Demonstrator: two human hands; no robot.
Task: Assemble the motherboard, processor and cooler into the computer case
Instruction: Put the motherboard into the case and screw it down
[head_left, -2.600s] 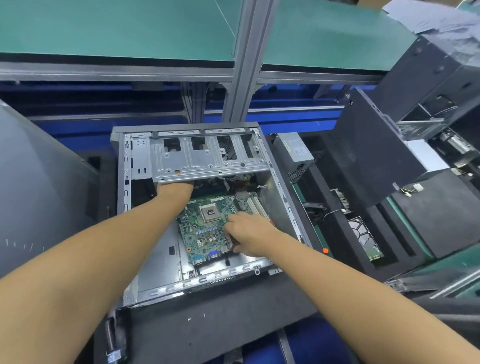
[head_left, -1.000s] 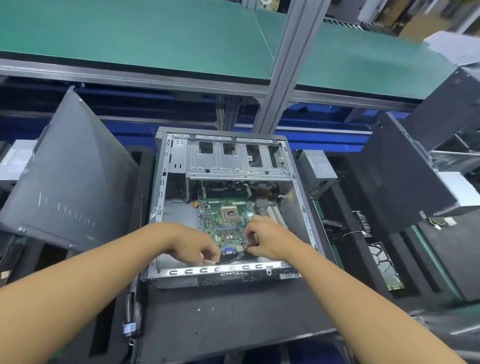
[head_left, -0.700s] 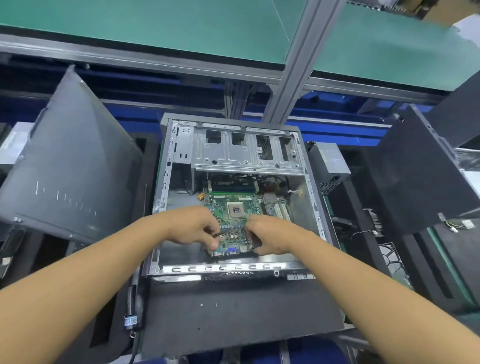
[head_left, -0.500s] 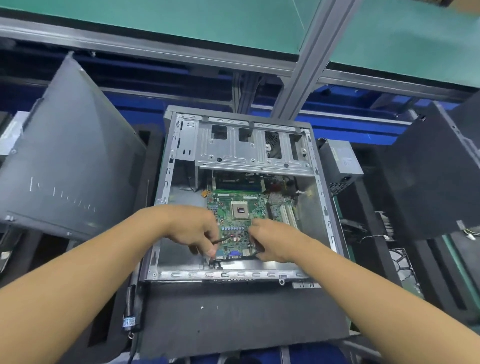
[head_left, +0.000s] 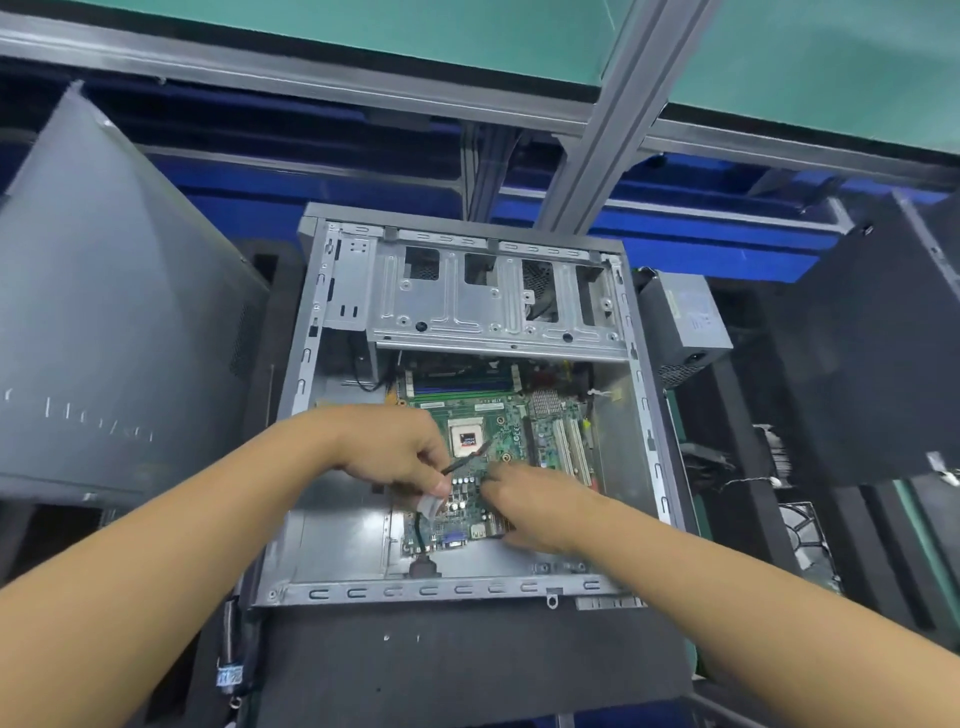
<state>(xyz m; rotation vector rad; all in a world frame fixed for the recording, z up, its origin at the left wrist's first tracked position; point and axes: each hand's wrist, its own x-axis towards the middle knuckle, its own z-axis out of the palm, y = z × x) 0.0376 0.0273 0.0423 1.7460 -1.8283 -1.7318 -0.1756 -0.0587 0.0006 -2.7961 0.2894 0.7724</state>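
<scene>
The open grey computer case (head_left: 291, 410) lies flat in the middle of the bench. Inside it sits the green motherboard (head_left: 511, 423), with the processor socket (head_left: 467, 439) showing above my hands. My left hand (head_left: 400, 452) pinches a thin black cable (head_left: 465, 461) with a white connector (head_left: 429, 505) just over the board's near left part. The cable runs down to the case's near wall. My right hand (head_left: 524, 506) rests with curled fingers on the board's near right part, its fingertips by the cable. What the right fingers hold is hidden. No cooler is seen in the case.
A grey side panel (head_left: 114, 332) leans at the left. A power supply (head_left: 685, 322) stands right of the case, a dark panel (head_left: 857, 353) leans further right, and a fan (head_left: 802, 535) lies in the foam tray below it. A drive cage (head_left: 488, 306) spans the case's far half.
My left hand came from under the drive cage to the board's near edge, then lifted the black cable and its white connector over the board. My right hand stayed on the board's near right.
</scene>
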